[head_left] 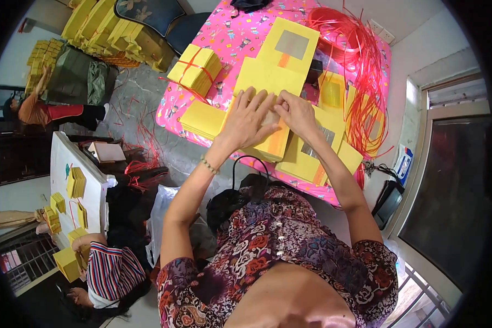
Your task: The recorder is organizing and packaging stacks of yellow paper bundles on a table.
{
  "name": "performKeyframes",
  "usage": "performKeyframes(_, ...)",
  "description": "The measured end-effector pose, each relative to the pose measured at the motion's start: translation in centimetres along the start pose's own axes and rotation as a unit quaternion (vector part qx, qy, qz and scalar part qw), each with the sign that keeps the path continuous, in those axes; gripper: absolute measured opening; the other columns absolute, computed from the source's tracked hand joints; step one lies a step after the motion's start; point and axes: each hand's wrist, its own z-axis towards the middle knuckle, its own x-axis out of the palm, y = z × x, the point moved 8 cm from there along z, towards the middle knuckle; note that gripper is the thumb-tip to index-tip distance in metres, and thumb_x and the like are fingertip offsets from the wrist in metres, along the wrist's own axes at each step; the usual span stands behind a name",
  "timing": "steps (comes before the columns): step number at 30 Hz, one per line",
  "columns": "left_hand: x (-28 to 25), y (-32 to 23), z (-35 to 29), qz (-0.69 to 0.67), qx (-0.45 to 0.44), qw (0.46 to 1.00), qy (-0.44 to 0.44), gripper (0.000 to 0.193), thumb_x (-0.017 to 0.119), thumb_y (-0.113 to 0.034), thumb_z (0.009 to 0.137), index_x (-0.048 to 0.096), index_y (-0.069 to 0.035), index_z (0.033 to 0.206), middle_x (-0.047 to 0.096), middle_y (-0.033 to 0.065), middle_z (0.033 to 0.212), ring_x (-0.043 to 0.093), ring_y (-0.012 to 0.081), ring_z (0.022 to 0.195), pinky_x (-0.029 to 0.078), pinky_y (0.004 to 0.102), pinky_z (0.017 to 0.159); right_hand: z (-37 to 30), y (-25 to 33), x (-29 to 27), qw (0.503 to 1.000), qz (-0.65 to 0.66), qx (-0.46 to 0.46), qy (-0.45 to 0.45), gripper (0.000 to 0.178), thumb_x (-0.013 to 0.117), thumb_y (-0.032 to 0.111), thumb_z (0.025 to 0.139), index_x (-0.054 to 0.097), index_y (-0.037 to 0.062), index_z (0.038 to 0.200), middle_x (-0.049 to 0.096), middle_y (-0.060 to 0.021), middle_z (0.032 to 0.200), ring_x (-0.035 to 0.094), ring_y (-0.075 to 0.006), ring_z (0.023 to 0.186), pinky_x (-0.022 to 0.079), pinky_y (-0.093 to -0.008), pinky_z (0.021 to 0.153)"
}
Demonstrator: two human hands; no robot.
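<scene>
On the pink patterned tablecloth, my left hand [251, 119] lies palm down with its fingers spread over a stack of yellow joss paper [263, 146]. An orange band and a silvery patch mark this stack. Right beside it, my right hand [297, 113] has its fingers curled and pressed together at the stack's upper right. What they pinch, if anything, is hidden. Just beyond both hands lie larger yellow sheets [270, 76], one with a silvery square. More joss paper [318, 134] rests under my right forearm, and another yellow stack [201, 121] sits left of my left hand.
A yellow bundle tied with red strap [194, 68] stands at the table's left. Tangled red plastic strapping [361, 60] covers its right side. Two other people work at left, one by a white table [93, 188]. Yellow bundles [112, 33] are piled near a chair.
</scene>
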Motion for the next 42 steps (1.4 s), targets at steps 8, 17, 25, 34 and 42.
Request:
performKeyframes(8, -0.4, 1.5, -1.9, -0.020, 0.008, 0.999, -0.027, 0.075, 0.062, -0.054, 0.087, 0.048, 0.000, 0.138, 0.046, 0.0262, 0.139, 0.041, 0.0460, 0.132, 0.031, 0.0515, 0.113, 0.1, 0.1, 0.4, 0.998, -0.023, -0.054, -0.033, 0.018, 0.068, 0.018, 0.086, 0.058, 0.0037, 0.089, 0.064, -0.0163, 0.080, 0.064, -0.0360, 0.079, 0.048, -0.0466, 0.068)
performKeyframes(17, 0.5, 1.1, -3.6, -0.014, -0.001, 1.000, -0.027, 0.075, 0.057, -0.056, 0.089, 0.047, 0.001, 0.137, 0.047, 0.0245, 0.132, 0.036, 0.0444, 0.134, 0.033, 0.0505, 0.112, -0.7, 5.3, -0.1, 0.984, -0.127, -0.120, -0.047, 0.019, 0.069, 0.017, 0.087, 0.056, 0.0028, 0.087, 0.064, -0.0158, 0.077, 0.064, -0.0348, 0.074, 0.048, -0.0445, 0.064)
performKeyframes(25, 1.0, 1.8, -2.8, -0.037, -0.017, 0.999, -0.011, 0.073, 0.053, -0.056, 0.091, 0.046, -0.002, 0.139, 0.047, 0.0229, 0.132, 0.035, 0.0450, 0.135, 0.028, 0.0533, 0.114, 1.4, 2.5, 2.0, 0.996, -0.010, -0.086, -0.008, 0.016, 0.064, 0.017, 0.092, 0.057, 0.0033, 0.087, 0.063, -0.0155, 0.073, 0.064, -0.0332, 0.068, 0.049, -0.0419, 0.062)
performKeyframes(34, 1.4, 1.9, -3.3, -0.025, -0.054, 0.998, -0.021, 0.076, 0.052, -0.057, 0.090, 0.046, 0.000, 0.140, 0.048, 0.0182, 0.135, 0.032, 0.0417, 0.139, 0.021, 0.0545, 0.117, 0.4, 3.1, 1.9, 0.990, -0.004, -0.138, -0.016, 0.009, 0.064, 0.007, 0.088, 0.057, 0.0024, 0.090, 0.061, -0.0144, 0.080, 0.062, -0.0316, 0.067, 0.048, -0.0395, 0.062)
performKeyframes(42, 0.9, 1.8, -3.4, 0.029, -0.092, 0.995, 0.025, 0.075, 0.052, -0.055, 0.090, 0.045, -0.001, 0.142, 0.046, 0.0154, 0.141, 0.030, 0.0437, 0.139, 0.023, 0.0572, 0.115, 0.1, 2.8, 2.1, 0.993, 0.028, -0.118, -0.012, 0.009, 0.063, 0.006, 0.088, 0.056, 0.0003, 0.090, 0.059, -0.0158, 0.085, 0.062, -0.0318, 0.077, 0.048, -0.0405, 0.068)
